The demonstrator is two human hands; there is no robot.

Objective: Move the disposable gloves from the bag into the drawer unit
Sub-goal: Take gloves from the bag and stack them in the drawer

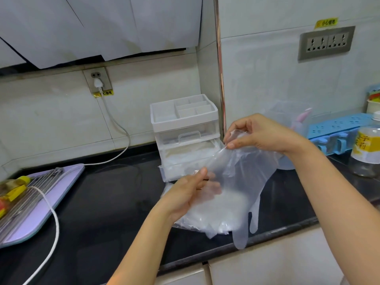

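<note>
Head view showed the right hand (259, 136) pinching a glove (246, 173) by its cuff, fingers hanging down, the left hand (185, 194) gripping the bag (216, 214) on the table (102, 202), the open drawer (178, 159) just beyond.

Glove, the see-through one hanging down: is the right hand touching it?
Touching. The head view shows the right hand pinching the top edge of the glove between thumb and fingers.

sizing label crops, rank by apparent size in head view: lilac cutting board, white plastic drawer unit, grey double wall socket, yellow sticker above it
1. white plastic drawer unit and lilac cutting board: alike, board partly cropped, unranked
2. grey double wall socket
3. yellow sticker
</note>
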